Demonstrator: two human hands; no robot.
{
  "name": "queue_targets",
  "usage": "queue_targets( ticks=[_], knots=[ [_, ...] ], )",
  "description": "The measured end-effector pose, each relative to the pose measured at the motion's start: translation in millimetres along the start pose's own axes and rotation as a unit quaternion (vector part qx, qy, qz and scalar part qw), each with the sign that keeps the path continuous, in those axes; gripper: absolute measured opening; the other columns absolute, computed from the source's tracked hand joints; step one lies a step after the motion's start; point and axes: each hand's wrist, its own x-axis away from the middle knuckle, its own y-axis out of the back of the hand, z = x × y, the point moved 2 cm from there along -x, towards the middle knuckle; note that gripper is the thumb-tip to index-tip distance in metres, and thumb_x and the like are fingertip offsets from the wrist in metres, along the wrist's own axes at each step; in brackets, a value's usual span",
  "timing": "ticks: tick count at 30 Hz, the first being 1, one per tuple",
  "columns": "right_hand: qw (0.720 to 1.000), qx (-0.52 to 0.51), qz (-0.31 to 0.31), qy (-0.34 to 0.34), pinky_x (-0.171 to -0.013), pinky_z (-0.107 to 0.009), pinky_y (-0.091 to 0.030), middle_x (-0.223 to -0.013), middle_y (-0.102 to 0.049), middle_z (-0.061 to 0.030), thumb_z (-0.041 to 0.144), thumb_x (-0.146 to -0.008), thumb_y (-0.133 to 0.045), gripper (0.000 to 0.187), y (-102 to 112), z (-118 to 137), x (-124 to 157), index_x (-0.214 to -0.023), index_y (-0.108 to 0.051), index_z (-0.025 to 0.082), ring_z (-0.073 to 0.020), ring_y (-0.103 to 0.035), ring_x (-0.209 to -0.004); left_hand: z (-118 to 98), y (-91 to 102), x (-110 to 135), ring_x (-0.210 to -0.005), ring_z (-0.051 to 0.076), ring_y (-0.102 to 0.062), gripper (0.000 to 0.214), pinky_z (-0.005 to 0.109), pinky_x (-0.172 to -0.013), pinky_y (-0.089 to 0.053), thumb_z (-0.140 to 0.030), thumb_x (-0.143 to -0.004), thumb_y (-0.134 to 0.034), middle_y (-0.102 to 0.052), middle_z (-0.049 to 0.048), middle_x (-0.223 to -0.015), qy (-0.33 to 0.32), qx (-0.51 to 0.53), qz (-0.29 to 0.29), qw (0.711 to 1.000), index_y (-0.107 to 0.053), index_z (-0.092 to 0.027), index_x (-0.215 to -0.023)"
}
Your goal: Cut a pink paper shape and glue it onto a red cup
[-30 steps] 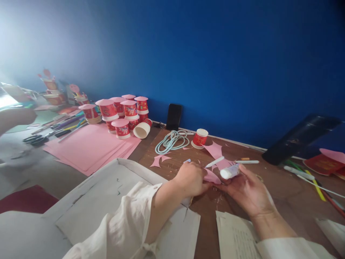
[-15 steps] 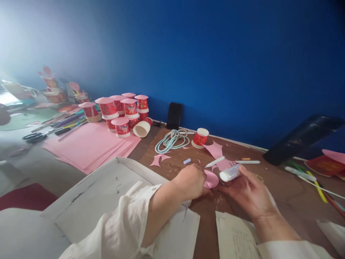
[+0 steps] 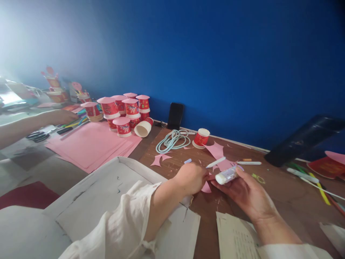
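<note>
My left hand (image 3: 192, 178) is closed on a small pink paper piece (image 3: 206, 187), much of it hidden behind the fingers. My right hand (image 3: 249, 198) wraps loosely round a white glue stick (image 3: 225, 176), held tilted between thumb and palm. Its fingertips reach the edge of the pink piece beside my left hand. Just beyond the hands lie a pink paper offcut (image 3: 215, 151) and a white marker (image 3: 216, 162). A red paper cup (image 3: 201, 137) stands upside down farther back.
Stacked red cups with pink tops (image 3: 108, 107) stand behind pink sheets (image 3: 88, 144). A white box lid (image 3: 94, 201) lies under my left forearm. A co-worker's arm (image 3: 35, 124) reaches in from the left. A black bottle (image 3: 304, 140) leans at right, and a phone (image 3: 175, 116) rests against the wall.
My right hand and the glue stick have moved slightly left, closer to my left hand. The pink piece has turned and shows less. A co-worker's arm has come in at the left.
</note>
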Motion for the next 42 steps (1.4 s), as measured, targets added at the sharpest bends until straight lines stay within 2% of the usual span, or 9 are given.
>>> queue_targets(
  ticks=[3, 5, 8, 12, 17, 25, 28, 34, 42],
  knots=[
    [0.994, 0.095, -0.004, 0.061, -0.077, -0.035, -0.057, -0.103, -0.072, -0.0055, 0.037, -0.081, -0.069, 0.027, 1, 2, 1, -0.103, -0.070, 0.022, -0.0246, -0.067, -0.091, 6, 2.0, -5, -0.086, 0.022, -0.065, 0.027, 0.031, -0.076, -0.049, -0.034, -0.088, -0.047, -0.072, 0.0058, -0.092, 0.034, 0.027, 0.017, 0.999, -0.071, -0.022, -0.091],
    [0.973, 0.199, -0.019, 0.113, -0.070, -0.033, -0.056, -0.100, -0.072, -0.0045, 0.041, -0.081, -0.070, 0.028, 3, 4, 2, -0.102, -0.071, 0.023, -0.0249, -0.067, -0.085, 9, 3.0, -7, -0.088, 0.022, -0.064, 0.026, 0.030, -0.077, -0.048, -0.033, -0.087, -0.049, -0.072, 0.0044, -0.096, 0.055, 0.048, 0.028, 0.997, -0.072, -0.023, -0.096],
    [0.914, 0.368, -0.039, 0.164, -0.075, -0.035, -0.054, -0.097, -0.073, -0.0032, 0.046, -0.082, -0.066, 0.030, 3, 4, 3, -0.103, -0.070, 0.025, -0.0271, -0.066, -0.088, 12, 3.7, -8, -0.090, 0.020, -0.064, 0.025, 0.028, -0.077, -0.047, -0.031, -0.086, -0.050, -0.072, 0.0028, -0.100, 0.054, 0.073, 0.025, 0.996, -0.072, -0.024, -0.097],
    [0.812, 0.534, -0.070, 0.225, -0.075, -0.034, -0.050, -0.092, -0.073, -0.0029, 0.053, -0.083, -0.061, 0.033, -3, 5, 7, -0.098, -0.067, 0.025, -0.0270, -0.066, -0.087, 13, 3.5, -9, -0.084, 0.018, -0.063, 0.023, 0.026, -0.073, -0.046, -0.029, -0.086, -0.051, -0.072, 0.0021, -0.096, 0.044, 0.080, 0.020, 0.996, -0.073, -0.024, -0.092],
    [0.721, 0.635, -0.095, 0.259, -0.067, -0.032, -0.048, -0.083, -0.071, -0.0027, 0.056, -0.085, -0.055, 0.034, -9, 3, 9, -0.094, -0.063, 0.025, -0.0241, -0.066, -0.075, 13, 1.9, -9, -0.084, 0.018, -0.063, 0.024, 0.026, -0.072, -0.046, -0.029, -0.086, -0.050, -0.073, 0.0021, -0.094, 0.043, 0.075, 0.022, 0.996, -0.073, -0.024, -0.090],
    [0.624, 0.726, -0.073, 0.279, -0.061, -0.031, -0.044, -0.082, -0.068, -0.0030, 0.057, -0.089, -0.049, 0.032, -20, -6, 8, -0.095, -0.058, 0.026, -0.0247, -0.066, -0.075, 15, -2.6, -10, -0.089, 0.020, -0.065, 0.027, 0.029, -0.078, -0.048, -0.033, -0.087, -0.049, -0.072, 0.0034, -0.099, 0.040, 0.065, 0.018, 0.997, -0.072, -0.025, -0.098],
    [0.607, 0.742, -0.064, 0.277, -0.057, -0.030, -0.042, -0.079, -0.067, -0.0025, 0.058, -0.088, -0.050, 0.033, -24, -8, 8, -0.092, -0.057, 0.027, -0.0242, -0.065, -0.071, 13, -2.1, -10, -0.089, 0.021, -0.065, 0.027, 0.030, -0.078, -0.048, -0.033, -0.087, -0.049, -0.072, 0.0042, -0.098, 0.040, 0.053, 0.017, 0.998, -0.072, -0.024, -0.097],
    [0.613, 0.743, -0.057, 0.262, -0.058, -0.030, -0.041, -0.078, -0.067, -0.0024, 0.056, -0.085, -0.056, 0.030, -22, -9, 7, -0.091, -0.056, 0.027, -0.0254, -0.063, -0.071, 11, -0.4, -9, -0.085, 0.021, -0.065, 0.027, 0.029, -0.072, -0.048, -0.034, -0.087, -0.047, -0.072, 0.0053, -0.094, 0.041, 0.054, 0.018, 0.998, -0.071, -0.023, -0.091],
    [0.610, 0.747, 0.003, 0.264, -0.075, -0.036, -0.044, -0.094, -0.067, -0.0062, 0.046, -0.090, -0.053, 0.024, -28, -7, 14, -0.100, -0.057, 0.025, -0.0272, -0.062, -0.087, 11, 0.6, -8, -0.083, 0.020, -0.065, 0.026, 0.029, -0.072, -0.047, -0.032, -0.085, -0.048, -0.073, 0.0036, -0.093, 0.039, 0.067, 0.011, 0.997, -0.072, -0.023, -0.089]
  ],
)
